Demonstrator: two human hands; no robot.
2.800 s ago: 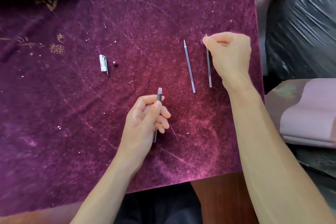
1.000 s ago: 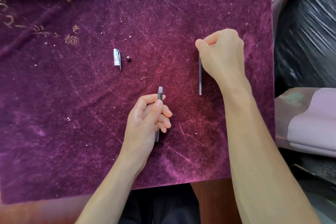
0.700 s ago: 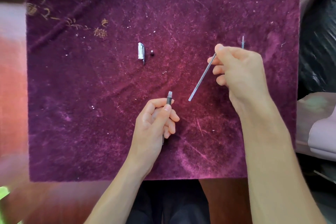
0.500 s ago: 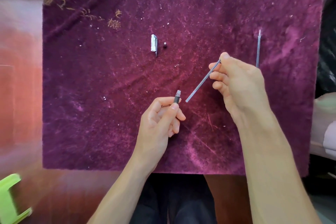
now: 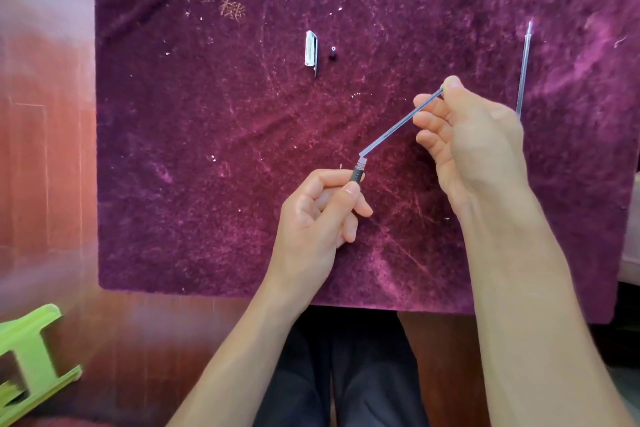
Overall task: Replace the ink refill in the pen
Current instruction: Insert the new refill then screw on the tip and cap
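My left hand (image 5: 320, 215) grips the dark pen barrel (image 5: 358, 174), whose threaded open end points up and away. My right hand (image 5: 474, 146) pinches a thin ink refill (image 5: 398, 124) near its far end. The refill slants down to the left, its lower end right at the barrel's mouth. A second refill (image 5: 523, 69) lies on the purple cloth (image 5: 207, 149) beyond my right hand, partly hidden by it. The pen cap (image 5: 310, 50) with its clip and a small dark tip piece (image 5: 333, 54) lie at the upper middle of the cloth.
The purple velvet cloth covers a reddish wooden table (image 5: 48, 156). A green plastic object (image 5: 31, 357) sits at the lower left. My dark-trousered legs (image 5: 346, 374) show below the table's near edge.
My right hand picked one refill off the cloth, tilted it and brought its lower end to the barrel's open end. The other refill stays on the cloth. The camera has shifted left.
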